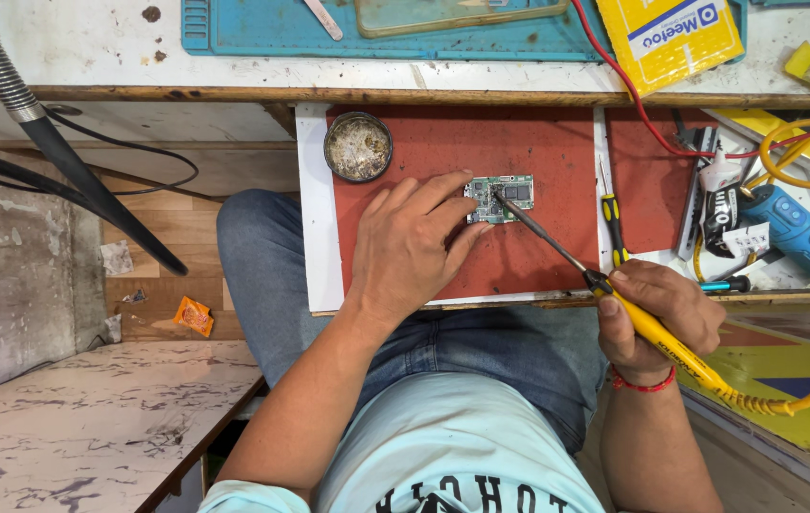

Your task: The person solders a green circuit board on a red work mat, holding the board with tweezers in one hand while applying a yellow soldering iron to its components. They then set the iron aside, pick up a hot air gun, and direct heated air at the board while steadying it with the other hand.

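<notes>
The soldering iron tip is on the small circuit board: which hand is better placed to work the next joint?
The right hand, probably: it grips the yellow soldering iron, whose tip rests on the circuit board. The left hand lies flat, its fingers steadying the board's left edge.

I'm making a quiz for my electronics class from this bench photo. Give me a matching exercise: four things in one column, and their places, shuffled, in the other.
Things:
1. small circuit board
2. soldering iron
3. round tin
4. small screwdriver

Places:
A. at the red mat's upper left corner
B. held in the right hand, tip on the board
C. under the fingertips of the left hand
D. lying to the right of the board, untouched

Pairs: 1-C, 2-B, 3-A, 4-D
</notes>
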